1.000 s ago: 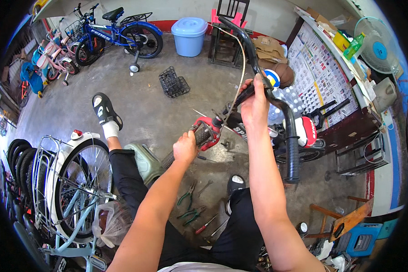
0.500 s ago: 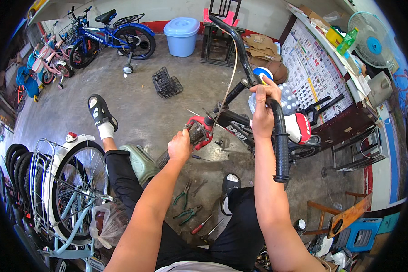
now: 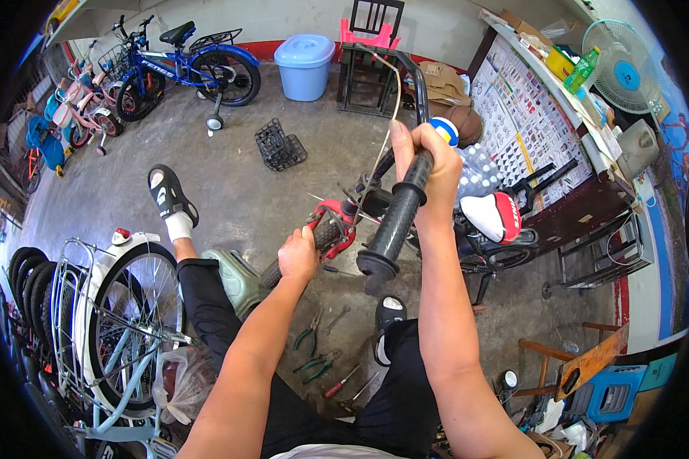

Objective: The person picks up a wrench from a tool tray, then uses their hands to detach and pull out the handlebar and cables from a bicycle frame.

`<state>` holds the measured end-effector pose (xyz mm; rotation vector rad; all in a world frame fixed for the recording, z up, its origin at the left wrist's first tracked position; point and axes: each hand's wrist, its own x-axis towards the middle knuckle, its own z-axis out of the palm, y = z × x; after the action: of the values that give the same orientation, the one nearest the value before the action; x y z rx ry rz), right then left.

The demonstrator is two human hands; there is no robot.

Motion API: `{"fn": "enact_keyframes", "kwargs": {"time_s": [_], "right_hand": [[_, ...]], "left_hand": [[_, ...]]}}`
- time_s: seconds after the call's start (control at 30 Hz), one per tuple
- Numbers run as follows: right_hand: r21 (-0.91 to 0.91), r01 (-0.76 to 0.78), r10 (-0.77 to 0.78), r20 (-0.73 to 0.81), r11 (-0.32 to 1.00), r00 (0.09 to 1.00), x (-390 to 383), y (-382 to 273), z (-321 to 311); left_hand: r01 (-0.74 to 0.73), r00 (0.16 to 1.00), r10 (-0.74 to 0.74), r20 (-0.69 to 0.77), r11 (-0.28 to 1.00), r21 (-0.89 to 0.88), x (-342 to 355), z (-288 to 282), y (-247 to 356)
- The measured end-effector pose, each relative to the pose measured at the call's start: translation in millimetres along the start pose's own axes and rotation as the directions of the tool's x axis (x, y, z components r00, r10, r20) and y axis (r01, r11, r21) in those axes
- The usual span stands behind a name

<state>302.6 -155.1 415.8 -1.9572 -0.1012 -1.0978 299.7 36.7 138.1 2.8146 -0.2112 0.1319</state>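
Note:
My right hand (image 3: 429, 164) is closed around the black bent handlebar of a small bike, just above its ribbed rubber grip (image 3: 390, 229), which points down toward me. A loose pale cable (image 3: 398, 92) runs along the bar. My left hand (image 3: 298, 252) is closed on the front tire (image 3: 328, 235), within the red fork (image 3: 347, 234). Behind my right forearm is the red and white saddle (image 3: 490, 218). On the floor between my legs lie green-handled pliers (image 3: 311, 368), a wrench (image 3: 333, 325) and a red screwdriver (image 3: 337, 386).
A white-fendered bike (image 3: 130, 336) lies close at left, beside a pale green plastic object (image 3: 241, 279). A black basket (image 3: 279, 145), blue bucket (image 3: 304, 69) and several children's bikes (image 3: 184, 69) are farther back. A cluttered counter (image 3: 528, 130) with a fan stands right; a wooden stool (image 3: 543, 359) is lower right.
My right hand has turned the handlebar: the grip has swung left, from right of my forearm to in front of it. My left hand has shifted slightly left, still on the tire.

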Motion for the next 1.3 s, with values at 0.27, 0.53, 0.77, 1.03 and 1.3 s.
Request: {"fn": "enact_keyframes", "kwargs": {"time_s": [0.27,0.53,0.77,1.03,1.3], "right_hand": [[0.728,0.039,-0.06,0.003,0.684,0.998,-14.5,96.6,-34.1],[0.687,-0.248,0.299,0.047,0.683,0.953,-18.7,106.8,-8.2],[0.621,-0.402,0.231,0.34,0.673,0.912,-6.7,107.9,-11.1],[0.568,-0.414,0.292,0.296,0.712,0.909,-4.3,111.6,-7.6],[0.02,-0.167,0.168,-0.031,0.986,0.985,-21.5,87.1,2.7]], "left_hand": [[-0.031,0.999,0.031,-0.011,0.999,-0.037,6.5,6.8,-8.6],[-0.013,1.0,0.012,-0.028,0.999,-0.036,4.2,13.5,-11.2],[-0.001,1.0,0.001,-0.021,1.0,-0.026,2.2,6.6,-10.5],[0.007,1.0,-0.008,-0.028,1.0,-0.03,1.6,9.2,-9.1],[0.011,0.999,-0.011,-0.047,1.0,-0.005,1.2,15.6,-11.3]]}}
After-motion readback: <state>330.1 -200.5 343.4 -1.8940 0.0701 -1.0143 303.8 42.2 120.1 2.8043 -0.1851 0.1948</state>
